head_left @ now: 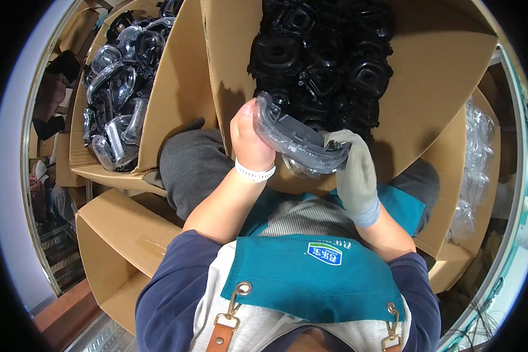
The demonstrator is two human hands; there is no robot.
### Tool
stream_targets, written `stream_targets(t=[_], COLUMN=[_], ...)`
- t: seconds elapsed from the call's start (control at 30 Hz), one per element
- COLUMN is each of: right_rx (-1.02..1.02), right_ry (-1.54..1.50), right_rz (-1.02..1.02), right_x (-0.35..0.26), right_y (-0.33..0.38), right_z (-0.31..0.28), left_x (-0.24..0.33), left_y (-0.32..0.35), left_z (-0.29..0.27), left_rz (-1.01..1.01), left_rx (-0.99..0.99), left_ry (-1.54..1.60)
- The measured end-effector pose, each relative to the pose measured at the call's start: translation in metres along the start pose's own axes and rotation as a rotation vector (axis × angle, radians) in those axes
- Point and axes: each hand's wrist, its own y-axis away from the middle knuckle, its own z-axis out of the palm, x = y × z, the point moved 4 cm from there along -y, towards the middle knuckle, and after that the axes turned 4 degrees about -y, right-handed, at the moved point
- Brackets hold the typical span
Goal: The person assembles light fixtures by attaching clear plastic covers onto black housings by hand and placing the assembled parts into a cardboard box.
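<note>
A long curved piece of black plastic with a clear, film-like layer along its outer side (pixel 299 149) is held up across my front, tilted down to the right. My bare left hand (pixel 251 136), with a white band at the wrist, grips its upper left end. Around its lower right end closes my right hand (pixel 358 175), in a pale grey glove. The fingertips of both hands are partly hidden by the piece. Just below it shows a bit of clear plastic (pixel 299 169). Beyond my hands, many glossy black plastic parts (pixel 328 64) fill part of a large cardboard box (pixel 434 64).
To the left, another cardboard box (pixel 179 88) holds clear and black plastic parts (pixel 120 76). An open carton (pixel 114 234) stands nearer on that side. At the right, a box (pixel 449 199) contains clear plastic pieces (pixel 478 158). My knees flank the middle box.
</note>
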Motion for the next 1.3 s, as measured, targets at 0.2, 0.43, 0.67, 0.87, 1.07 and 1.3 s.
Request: stream_targets(t=[0.2, 0.43, 0.67, 0.87, 1.07, 1.3], right_rx=[-0.015, 0.003, 0.029, -0.101, -0.101, 0.133], right_ry=[0.444, 0.523, 0.451, 1.055, 1.160, 1.132], right_rz=[-0.461, -0.540, -0.968, -0.871, -0.859, -0.816], right_x=[0.009, 0.007, -0.020, -0.001, 0.001, 0.002], right_y=[0.010, 0.009, 0.009, 0.002, -0.003, -0.067], right_z=[0.009, 0.012, 0.016, 0.019, 0.011, -0.026], left_x=[0.001, -0.013, -0.070, -0.099, -0.047, 0.065], left_y=[0.015, 0.008, -0.002, 0.014, 0.020, 0.020], left_z=[0.004, -0.001, 0.006, 0.011, 0.026, 0.002], left_rz=[0.018, -0.019, -0.558, -0.782, -0.791, 0.502], left_rx=[0.076, -0.012, -0.233, -0.380, -0.011, -0.081], left_ry=[0.093, -0.017, 0.897, 1.315, 0.755, -0.161])
